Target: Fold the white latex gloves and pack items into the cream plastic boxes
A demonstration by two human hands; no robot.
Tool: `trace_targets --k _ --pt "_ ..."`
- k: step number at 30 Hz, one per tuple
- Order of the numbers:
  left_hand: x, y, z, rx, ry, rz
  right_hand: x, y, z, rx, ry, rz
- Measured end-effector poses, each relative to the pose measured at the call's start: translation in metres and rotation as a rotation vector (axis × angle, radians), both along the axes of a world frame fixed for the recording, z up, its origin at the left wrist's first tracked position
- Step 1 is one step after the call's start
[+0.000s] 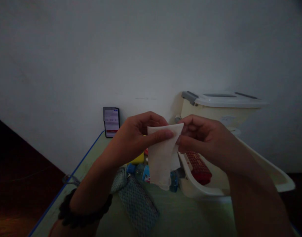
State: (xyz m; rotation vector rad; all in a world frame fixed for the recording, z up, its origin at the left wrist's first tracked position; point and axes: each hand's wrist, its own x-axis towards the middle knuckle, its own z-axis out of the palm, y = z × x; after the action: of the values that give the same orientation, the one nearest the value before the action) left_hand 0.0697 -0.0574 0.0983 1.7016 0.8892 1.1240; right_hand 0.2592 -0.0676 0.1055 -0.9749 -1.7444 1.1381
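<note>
A thin white cloth [159, 161], soft and creased, hangs down between my two hands; I cannot tell its exact kind. My left hand [143, 131] pinches its upper part, thumb in front and fingers behind. At its upper right corner, my right hand [200, 135] has thumb and fingertips closed on the edge. Below the cloth, a plastic bottle [141, 170] with a blue cap lies on its side, partly covered from view. A blue-grey patterned strip of fabric [138, 204], like a necktie, lies on the table under my left forearm.
An open cream storage bin [197, 192] stands at the right, its lid [227, 100] raised against the wall. Inside sits a red patterned case [199, 168]. A phone [112, 123] leans on the wall at the table's [175, 214] back left. Something yellow [137, 159] shows behind the bottle.
</note>
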Motion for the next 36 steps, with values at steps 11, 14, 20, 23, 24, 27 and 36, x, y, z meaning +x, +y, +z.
trace_targets --k 11,14,20,23,24,27,36 --pt "-0.0041 0.0008 -0.0006 -0.029 0.023 -0.068 -0.0012 0.0002 0.0014 0.024 0.013 -0.089" --pt "-0.0040 0.0011 -0.0021 -0.017 0.028 -0.069 0.0010 0.0002 0.0021 0.016 0.015 -0.063" --pt "-0.0042 0.0019 -0.0035 -0.056 0.037 -0.107 0.0061 -0.0023 0.0038 0.078 -0.052 0.011" --pt "-0.0047 0.0020 -0.0035 -0.064 0.049 -0.102 0.0061 -0.0031 0.0032 0.061 -0.078 0.020" --pt "-0.0048 0.0020 -0.0034 -0.062 0.053 -0.101 0.0058 -0.0031 0.0027 0.059 -0.083 0.020" --pt "-0.0045 0.0016 -0.0031 -0.064 0.054 -0.108 0.0042 -0.0022 0.0005 0.100 -0.075 0.000" --pt "0.0043 0.0049 -0.0091 -0.137 -0.144 -0.199 -0.0015 0.0037 -0.0011 0.244 0.151 -0.214"
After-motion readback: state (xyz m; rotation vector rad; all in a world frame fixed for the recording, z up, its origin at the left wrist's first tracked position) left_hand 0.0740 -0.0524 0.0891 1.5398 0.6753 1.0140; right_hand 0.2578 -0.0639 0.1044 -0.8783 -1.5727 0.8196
